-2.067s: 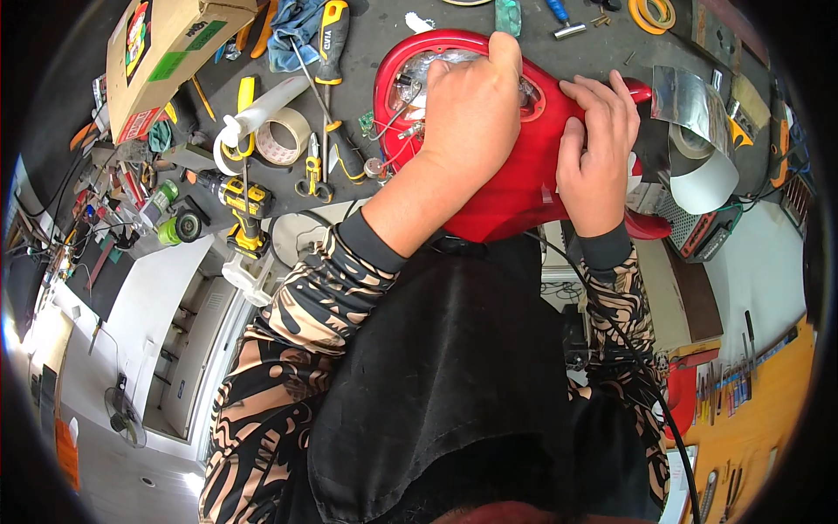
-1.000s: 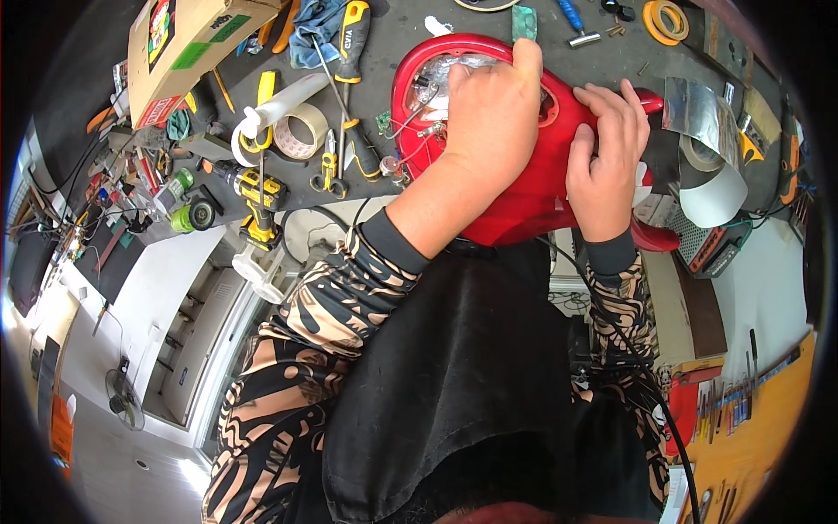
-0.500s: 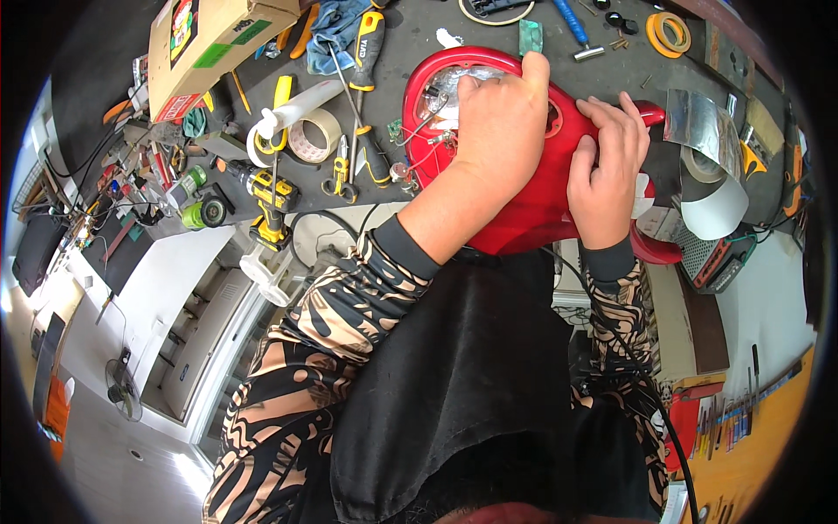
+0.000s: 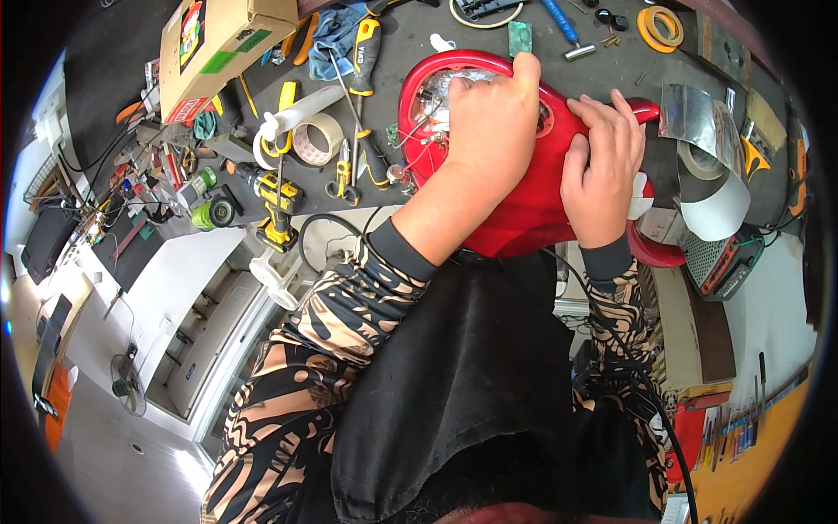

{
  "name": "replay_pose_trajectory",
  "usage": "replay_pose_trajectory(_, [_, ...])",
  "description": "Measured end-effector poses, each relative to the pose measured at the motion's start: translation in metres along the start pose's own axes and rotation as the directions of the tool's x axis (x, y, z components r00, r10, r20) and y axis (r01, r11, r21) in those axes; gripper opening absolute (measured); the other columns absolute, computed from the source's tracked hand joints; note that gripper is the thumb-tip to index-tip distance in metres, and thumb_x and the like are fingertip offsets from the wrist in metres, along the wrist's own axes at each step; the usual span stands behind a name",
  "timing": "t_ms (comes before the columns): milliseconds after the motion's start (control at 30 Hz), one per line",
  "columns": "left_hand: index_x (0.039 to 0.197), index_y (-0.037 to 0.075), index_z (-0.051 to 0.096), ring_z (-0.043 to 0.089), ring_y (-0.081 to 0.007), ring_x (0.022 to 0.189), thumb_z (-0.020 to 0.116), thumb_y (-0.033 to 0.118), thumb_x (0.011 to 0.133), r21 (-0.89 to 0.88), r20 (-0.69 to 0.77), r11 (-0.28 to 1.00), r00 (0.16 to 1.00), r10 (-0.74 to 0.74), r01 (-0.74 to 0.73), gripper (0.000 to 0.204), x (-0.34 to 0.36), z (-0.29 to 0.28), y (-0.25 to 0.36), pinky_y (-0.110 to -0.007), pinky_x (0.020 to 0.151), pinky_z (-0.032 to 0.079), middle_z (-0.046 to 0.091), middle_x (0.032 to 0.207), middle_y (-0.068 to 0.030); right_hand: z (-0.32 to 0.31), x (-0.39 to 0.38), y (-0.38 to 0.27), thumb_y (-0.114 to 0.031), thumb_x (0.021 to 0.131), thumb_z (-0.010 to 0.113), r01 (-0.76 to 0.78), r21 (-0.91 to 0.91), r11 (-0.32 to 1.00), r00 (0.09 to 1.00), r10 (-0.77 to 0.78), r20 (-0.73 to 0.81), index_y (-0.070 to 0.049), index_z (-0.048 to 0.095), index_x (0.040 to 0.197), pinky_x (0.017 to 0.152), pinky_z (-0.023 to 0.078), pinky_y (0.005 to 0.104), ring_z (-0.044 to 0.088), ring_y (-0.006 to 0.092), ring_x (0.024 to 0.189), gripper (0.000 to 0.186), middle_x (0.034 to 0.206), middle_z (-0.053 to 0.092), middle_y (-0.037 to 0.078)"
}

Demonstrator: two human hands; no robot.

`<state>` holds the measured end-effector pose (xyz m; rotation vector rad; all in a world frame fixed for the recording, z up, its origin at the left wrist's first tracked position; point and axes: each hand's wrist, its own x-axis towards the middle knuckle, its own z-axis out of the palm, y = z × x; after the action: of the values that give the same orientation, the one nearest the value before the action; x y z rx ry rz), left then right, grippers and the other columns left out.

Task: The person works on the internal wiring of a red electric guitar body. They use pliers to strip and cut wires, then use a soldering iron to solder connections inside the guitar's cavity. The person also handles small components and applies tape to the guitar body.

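Since the earlier pictures the hands had hardly moved on the red guitar body (image 4: 524,205); what shifted was mostly the view, which slid so that the bench clutter at the left sat a little lower and nearer. The left hand had crept only slightly, its fingers reaching a bit further over the open cavity. I judge from this that the work was in a steady, holding phase and not in a change of step.

Nearest to the person, the guitar body lay at the front edge of the dark workbench (image 4: 113,70), partly over the person's black apron. The right hand (image 4: 602,175) lay flat on the right part of the body, fingers spread and pressing it down, not closed around anything. The left hand (image 4: 489,131) rested over the round opening, fingers curled downward with the fingertip at the upper rim; whether it pinched a wire or a part beneath I cannot tell, because the palm hid it. Thin wires (image 4: 410,157) came out from the opening toward the left.

Further left stood a roll of tape (image 4: 316,140), a white bottle (image 4: 297,113) and a yellow and black drill (image 4: 275,205). Further away lay a screwdriver (image 4: 365,52), a cardboard box (image 4: 223,44) and, at the far right, a bent sheet of shiny metal (image 4: 707,118).
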<state>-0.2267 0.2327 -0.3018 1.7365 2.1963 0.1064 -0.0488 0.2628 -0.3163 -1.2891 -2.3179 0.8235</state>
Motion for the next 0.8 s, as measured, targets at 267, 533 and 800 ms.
replay_pose_trajectory(267, [0.116,0.005,0.054,0.077,-0.0383,0.07,0.084,0.012,0.09,0.034,0.008,0.999,0.999,0.035,-0.036,0.041,0.003,-0.006,-0.003,-0.052,0.081,0.057,0.074,0.071,-0.0138,-0.001,0.001,-0.001,-0.003,0.099,0.062,-0.003,-0.013,1.0,1.0,0.002,-0.003,-0.015,0.072,0.137,0.133,0.026,0.0697,0.048,0.0365,0.159,0.042,0.147,0.068,0.007])
replay_pose_trajectory(533, [0.111,0.006,0.06,0.077,-0.0422,0.081,0.079,0.012,0.096,-0.198,0.09,0.98,0.995,0.045,-0.026,0.025,0.003,-0.048,-0.027,-0.053,0.072,0.06,0.077,0.084,-0.0173,0.0,0.001,-0.003,-0.002,0.097,0.061,-0.026,-0.013,1.0,1.0,0.026,0.003,-0.013,0.071,0.139,0.132,0.026,0.0703,0.048,0.0391,0.159,0.045,0.146,0.068,0.008])
replay_pose_trajectory(800, [0.106,0.005,0.077,0.076,-0.0379,0.099,0.072,0.004,0.091,-0.258,0.195,0.939,0.939,0.283,-0.229,0.016,-0.004,-0.045,-0.055,-0.05,0.086,0.061,0.077,0.097,-0.0157,0.003,0.003,-0.004,-0.001,0.096,0.062,-0.044,-0.034,0.998,0.999,0.044,0.0,-0.013,0.072,0.139,0.132,0.026,0.0684,0.049,0.0386,0.158,0.045,0.145,0.067,0.007])
